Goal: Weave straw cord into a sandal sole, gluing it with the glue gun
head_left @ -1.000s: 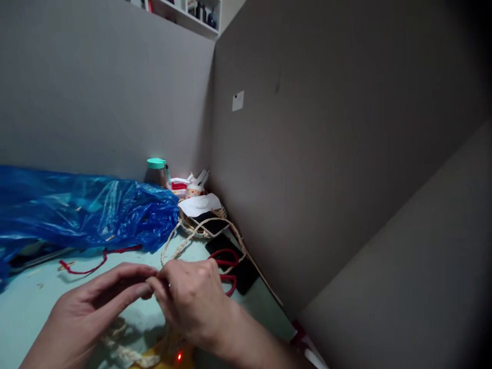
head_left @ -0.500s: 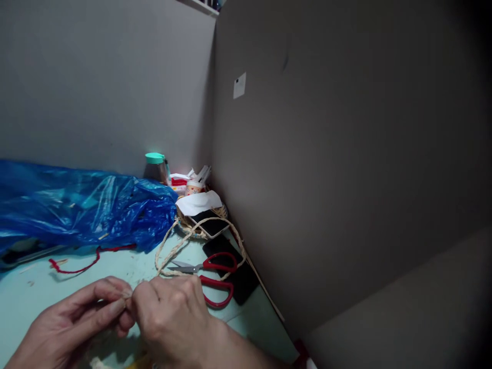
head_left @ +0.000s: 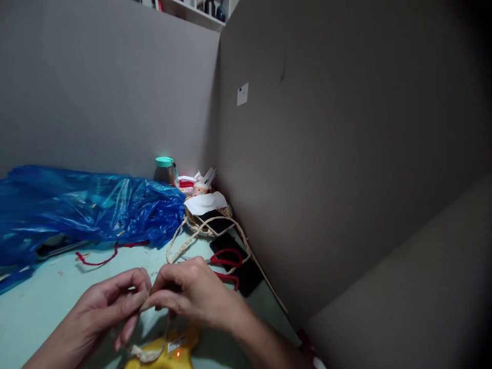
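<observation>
Over the near part of the table, my left hand (head_left: 109, 307) and my right hand (head_left: 196, 294) meet with fingertips pinched together. A thin pale fibre strand (head_left: 146, 354) trails below them, its crumpled end lying on a yellow device (head_left: 165, 361) with a label and a lit red lamp. The bit between the fingertips is mostly hidden. Just beyond my right hand lie red-handled scissors (head_left: 226, 258), their blades partly covered by that hand. A loop of braided pale cord (head_left: 177, 251) curves around behind them.
A blue plastic bag (head_left: 96, 205) stretches across the table's back left, a red cord (head_left: 102, 262) before it. In the corner stand a jar with a teal lid (head_left: 164, 163) and a basket (head_left: 228, 210) with paper and a phone. A dark flat object (head_left: 249, 277) lies beneath the scissors.
My right hand has turned from a fist-like grip to a fingertip pinch, and both hands stand further right in view. More of the yellow device and the pale strand now shows.
</observation>
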The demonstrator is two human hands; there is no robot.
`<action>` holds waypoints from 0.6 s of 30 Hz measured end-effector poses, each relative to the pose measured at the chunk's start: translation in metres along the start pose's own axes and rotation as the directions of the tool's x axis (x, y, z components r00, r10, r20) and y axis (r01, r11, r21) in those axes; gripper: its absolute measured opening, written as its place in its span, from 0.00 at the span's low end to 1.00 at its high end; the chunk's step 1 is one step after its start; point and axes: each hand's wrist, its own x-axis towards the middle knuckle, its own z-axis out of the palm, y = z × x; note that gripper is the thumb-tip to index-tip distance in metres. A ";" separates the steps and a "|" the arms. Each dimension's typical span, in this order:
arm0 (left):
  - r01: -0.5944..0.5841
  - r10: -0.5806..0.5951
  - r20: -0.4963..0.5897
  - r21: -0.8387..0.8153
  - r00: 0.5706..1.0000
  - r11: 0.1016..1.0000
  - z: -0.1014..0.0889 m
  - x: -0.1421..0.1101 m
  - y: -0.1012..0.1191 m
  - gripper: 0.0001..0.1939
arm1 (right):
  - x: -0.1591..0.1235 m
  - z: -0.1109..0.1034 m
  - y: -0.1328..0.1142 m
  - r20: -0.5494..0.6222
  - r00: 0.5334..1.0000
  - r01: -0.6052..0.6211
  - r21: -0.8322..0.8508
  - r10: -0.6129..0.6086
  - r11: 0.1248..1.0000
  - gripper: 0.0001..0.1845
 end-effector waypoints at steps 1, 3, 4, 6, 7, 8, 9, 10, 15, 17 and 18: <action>-0.017 0.017 0.003 -0.019 1.000 1.000 0.001 -0.002 0.001 0.17 | 0.000 0.000 0.002 0.017 1.000 -0.012 0.056 0.011 0.998 0.14; -0.042 0.043 0.021 -0.030 0.999 0.999 0.003 -0.006 0.000 0.17 | 0.001 0.001 0.004 0.052 0.998 -0.034 0.152 0.027 0.988 0.18; -0.045 0.046 0.043 -0.020 0.998 0.999 0.003 -0.006 0.000 0.17 | 0.002 0.002 0.004 0.061 0.998 -0.043 0.184 0.032 0.982 0.19; -0.053 0.056 0.090 -0.030 0.994 0.998 0.001 -0.005 0.002 0.18 | 0.004 0.006 0.001 0.059 0.997 -0.056 0.214 0.044 0.975 0.20; -0.055 0.058 0.099 -0.033 0.993 0.998 -0.001 -0.004 0.006 0.19 | 0.006 0.007 -0.001 0.048 0.998 -0.060 0.212 0.051 0.975 0.20; -0.067 0.071 0.103 -0.035 0.992 0.997 -0.003 -0.001 0.011 0.19 | 0.007 0.009 -0.005 0.032 0.998 -0.064 0.200 0.059 0.978 0.20; -0.078 0.080 0.083 -0.029 0.993 0.997 -0.006 0.002 0.019 0.20 | 0.008 0.009 -0.008 0.012 0.998 -0.069 0.178 0.068 0.982 0.20; -0.107 0.105 0.061 0.029 0.993 0.994 -0.010 0.005 0.028 0.19 | 0.010 0.008 -0.011 -0.013 0.997 -0.075 0.148 0.078 0.986 0.20; -0.310 0.313 -0.092 0.044 0.945 0.950 -0.035 0.019 0.073 0.13 | 0.013 -0.025 -0.019 -0.275 0.947 -0.192 -0.064 0.168 0.979 0.16; -0.328 0.331 -0.130 0.041 0.935 0.944 -0.044 0.021 0.083 0.12 | 0.015 -0.051 -0.017 -0.435 0.877 -0.297 -0.160 0.202 0.941 0.15; -0.339 0.340 -0.149 0.035 0.929 0.940 -0.049 0.021 0.085 0.12 | 0.016 -0.064 -0.015 -0.496 0.841 -0.353 -0.199 0.217 0.914 0.15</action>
